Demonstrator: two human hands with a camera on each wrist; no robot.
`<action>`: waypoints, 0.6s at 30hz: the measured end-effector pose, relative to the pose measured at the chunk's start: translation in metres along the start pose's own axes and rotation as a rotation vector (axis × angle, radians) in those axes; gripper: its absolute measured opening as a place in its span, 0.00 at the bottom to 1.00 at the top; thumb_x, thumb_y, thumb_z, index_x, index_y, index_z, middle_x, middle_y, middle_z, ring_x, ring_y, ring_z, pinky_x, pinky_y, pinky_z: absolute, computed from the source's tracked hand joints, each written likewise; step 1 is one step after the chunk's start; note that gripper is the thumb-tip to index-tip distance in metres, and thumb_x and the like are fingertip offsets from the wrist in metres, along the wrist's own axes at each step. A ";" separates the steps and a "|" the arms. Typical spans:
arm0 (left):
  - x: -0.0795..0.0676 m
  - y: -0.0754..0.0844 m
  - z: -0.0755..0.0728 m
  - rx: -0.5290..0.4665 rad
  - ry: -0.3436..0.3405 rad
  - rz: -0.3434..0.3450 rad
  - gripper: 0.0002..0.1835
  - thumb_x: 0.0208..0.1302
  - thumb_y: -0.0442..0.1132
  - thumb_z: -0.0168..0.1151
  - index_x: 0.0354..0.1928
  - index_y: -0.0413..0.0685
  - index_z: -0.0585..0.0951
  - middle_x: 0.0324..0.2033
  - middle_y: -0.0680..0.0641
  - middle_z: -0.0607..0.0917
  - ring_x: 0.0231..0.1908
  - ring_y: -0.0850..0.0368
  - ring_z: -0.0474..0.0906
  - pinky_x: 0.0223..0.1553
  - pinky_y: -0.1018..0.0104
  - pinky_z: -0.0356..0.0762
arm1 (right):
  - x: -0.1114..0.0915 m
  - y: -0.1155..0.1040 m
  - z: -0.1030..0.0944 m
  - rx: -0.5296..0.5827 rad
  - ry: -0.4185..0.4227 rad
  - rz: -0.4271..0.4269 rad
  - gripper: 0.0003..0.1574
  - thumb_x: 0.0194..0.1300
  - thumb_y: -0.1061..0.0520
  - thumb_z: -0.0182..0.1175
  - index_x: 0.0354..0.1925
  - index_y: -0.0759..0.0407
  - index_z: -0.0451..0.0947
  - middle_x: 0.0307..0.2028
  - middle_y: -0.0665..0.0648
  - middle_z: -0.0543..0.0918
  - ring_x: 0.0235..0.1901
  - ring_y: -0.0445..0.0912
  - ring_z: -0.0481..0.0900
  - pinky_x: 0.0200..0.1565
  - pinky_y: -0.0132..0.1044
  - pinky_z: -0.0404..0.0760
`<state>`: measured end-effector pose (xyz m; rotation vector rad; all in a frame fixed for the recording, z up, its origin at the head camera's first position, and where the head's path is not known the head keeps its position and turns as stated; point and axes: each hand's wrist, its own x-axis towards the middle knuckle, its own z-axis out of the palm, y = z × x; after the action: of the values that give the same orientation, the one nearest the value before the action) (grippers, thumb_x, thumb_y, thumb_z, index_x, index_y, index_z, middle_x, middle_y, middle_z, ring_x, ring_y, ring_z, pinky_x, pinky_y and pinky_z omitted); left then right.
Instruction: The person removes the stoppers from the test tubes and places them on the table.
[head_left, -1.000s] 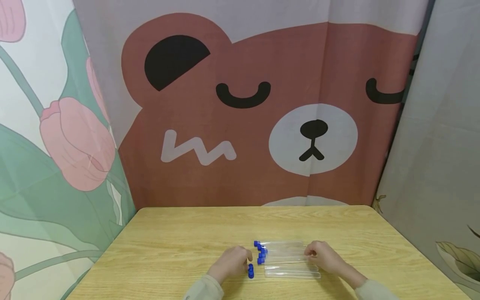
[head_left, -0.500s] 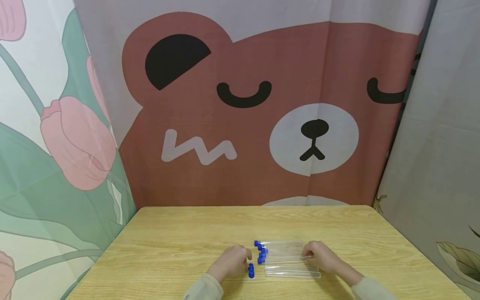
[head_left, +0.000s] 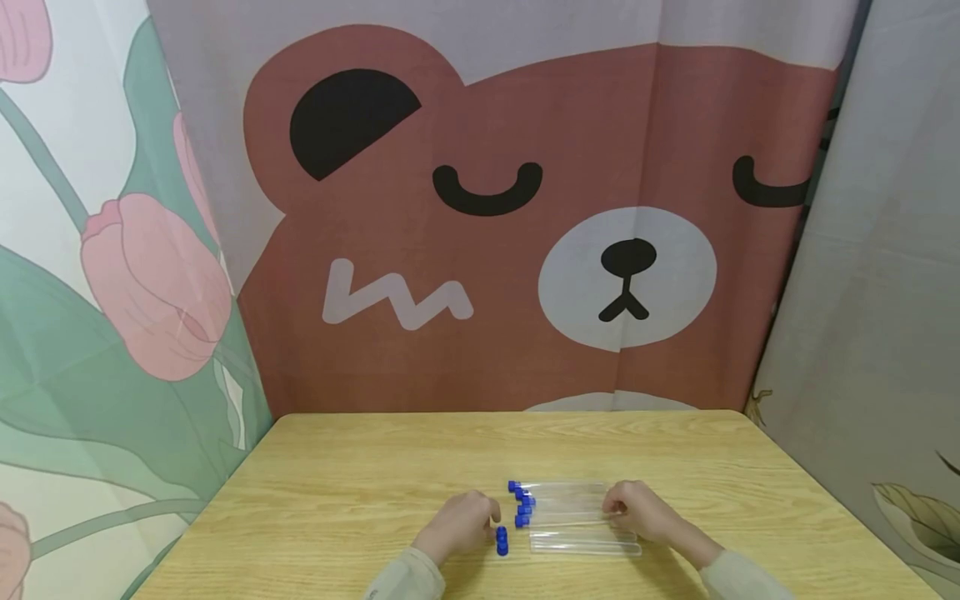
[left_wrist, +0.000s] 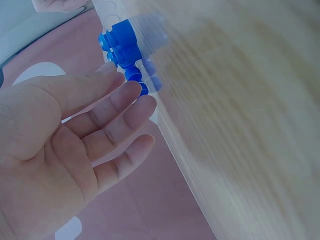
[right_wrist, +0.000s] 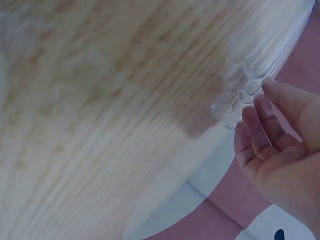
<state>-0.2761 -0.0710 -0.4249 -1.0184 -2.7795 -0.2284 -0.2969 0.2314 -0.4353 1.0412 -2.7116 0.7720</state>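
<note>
Several clear test tubes [head_left: 566,506] with blue caps [head_left: 522,510] lie side by side on the wooden table, caps to the left. Nearer the front edge are more clear tubes [head_left: 585,549] without caps. Loose blue caps [head_left: 502,542] stand left of those. Close beside the caps is my left hand [head_left: 462,525]; in the left wrist view its fingers [left_wrist: 120,132] are loosely extended, thumb tip overlapping the caps. At the other end, my right hand [head_left: 641,510] has its fingertips [right_wrist: 249,114] right at the rounded tube ends [right_wrist: 246,95], fingers slightly bent.
The light wooden table [head_left: 360,467] extends behind and to both sides of the tubes. Behind it hangs a curtain [head_left: 495,358] with a bear print. A tulip-patterned curtain [head_left: 82,400] borders the left side, a pale curtain [head_left: 847,358] the right.
My right hand has shifted slightly left along the tube ends. My left hand stays almost in place beside the caps, and the tubes look nearly unchanged.
</note>
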 end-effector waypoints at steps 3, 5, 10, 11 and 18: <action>0.000 0.000 -0.001 0.006 -0.007 0.002 0.08 0.45 0.34 0.69 0.31 0.47 0.83 0.30 0.54 0.83 0.31 0.64 0.77 0.31 0.74 0.73 | 0.000 0.001 0.000 0.003 0.000 -0.012 0.11 0.42 0.74 0.65 0.27 0.65 0.79 0.24 0.50 0.77 0.24 0.39 0.70 0.25 0.30 0.72; 0.000 0.000 0.000 0.005 -0.013 0.004 0.08 0.46 0.34 0.68 0.32 0.47 0.83 0.30 0.54 0.83 0.31 0.63 0.78 0.32 0.73 0.73 | 0.001 0.002 0.001 0.015 -0.009 -0.014 0.11 0.41 0.75 0.64 0.26 0.65 0.79 0.23 0.49 0.76 0.23 0.38 0.69 0.24 0.30 0.72; 0.000 0.000 0.000 0.001 -0.017 0.004 0.08 0.47 0.35 0.68 0.32 0.47 0.83 0.30 0.54 0.83 0.31 0.64 0.77 0.31 0.74 0.73 | 0.002 0.005 0.005 0.017 -0.021 -0.031 0.12 0.39 0.76 0.64 0.24 0.64 0.79 0.21 0.48 0.76 0.22 0.35 0.68 0.23 0.29 0.71; 0.000 0.000 0.000 0.001 -0.017 0.003 0.08 0.47 0.35 0.68 0.32 0.47 0.83 0.30 0.54 0.83 0.30 0.65 0.77 0.31 0.74 0.73 | 0.002 0.006 0.005 0.018 -0.022 -0.031 0.12 0.38 0.76 0.64 0.24 0.64 0.78 0.21 0.48 0.76 0.22 0.35 0.68 0.23 0.29 0.72; 0.000 0.000 -0.001 0.008 -0.019 -0.016 0.08 0.46 0.36 0.69 0.31 0.47 0.83 0.27 0.55 0.82 0.26 0.67 0.75 0.28 0.75 0.72 | 0.002 0.006 0.006 0.017 -0.022 -0.048 0.13 0.36 0.76 0.66 0.22 0.63 0.78 0.20 0.48 0.76 0.22 0.35 0.69 0.23 0.29 0.71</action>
<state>-0.2756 -0.0709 -0.4243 -1.0026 -2.8043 -0.2104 -0.3021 0.2311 -0.4421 1.1211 -2.6919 0.7813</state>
